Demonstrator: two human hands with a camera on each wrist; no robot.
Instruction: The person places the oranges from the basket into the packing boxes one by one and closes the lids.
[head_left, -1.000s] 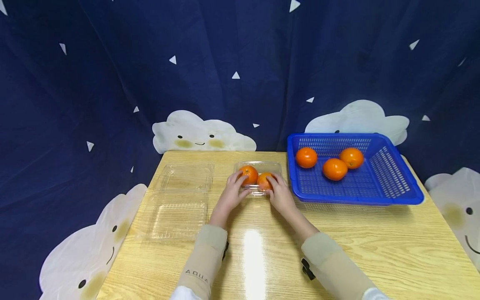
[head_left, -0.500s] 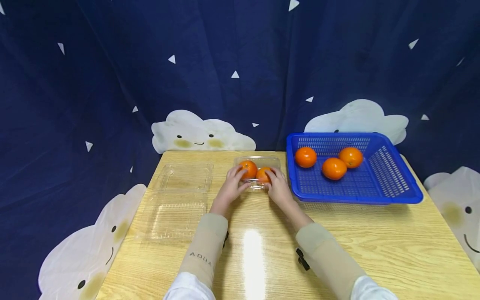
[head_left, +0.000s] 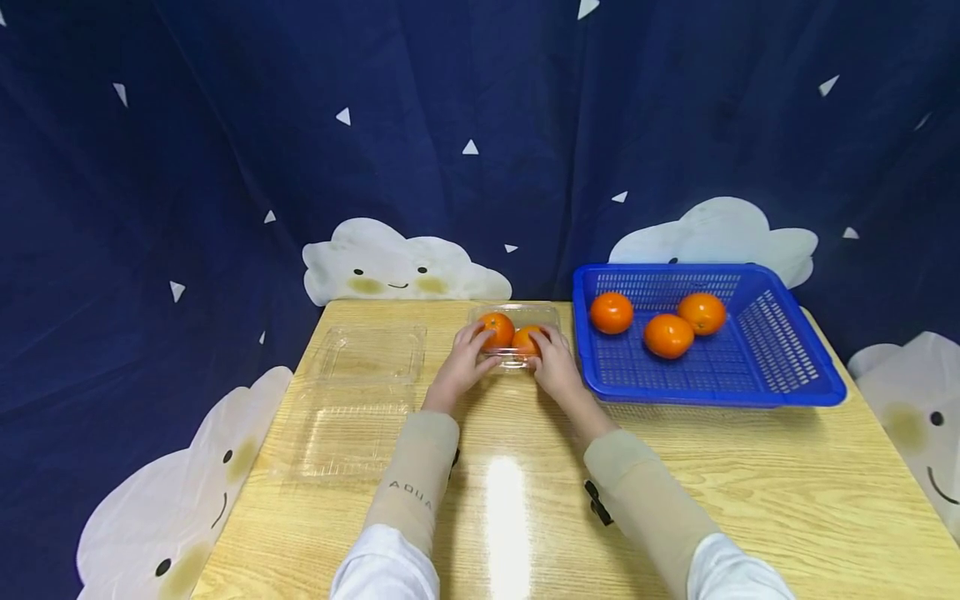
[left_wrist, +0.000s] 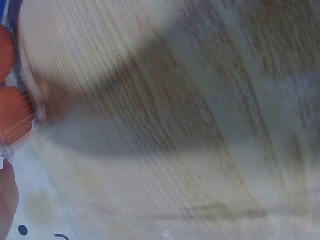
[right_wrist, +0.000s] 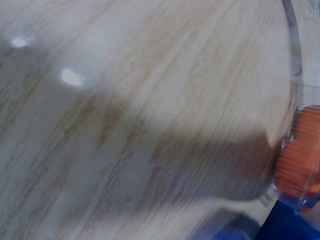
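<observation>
Near the table's back edge stands a clear plastic container [head_left: 517, 312] with two oranges in it. The left orange [head_left: 496, 327] and the right orange [head_left: 524, 340] lie side by side, partly covered by fingers. My left hand [head_left: 459, 368] grips the container's left front corner, thumb at the front and fingers over the rim. At the right front corner my right hand [head_left: 558, 367] holds it the same way. Both wrist views catch the oranges only at their edges; fingertips of the left hand [left_wrist: 7, 200] show beside the plastic.
A blue plastic basket [head_left: 712, 397] with three oranges [head_left: 669, 336] stands at the right. On the left lies another clear container [head_left: 356, 437], opened flat. A dark blue curtain [head_left: 450, 100] with cloud figures hangs right behind the wooden table [head_left: 675, 500].
Both hands have moved the container with its two oranges a short way toward the table's back edge. The basket and the other container have stayed put.
</observation>
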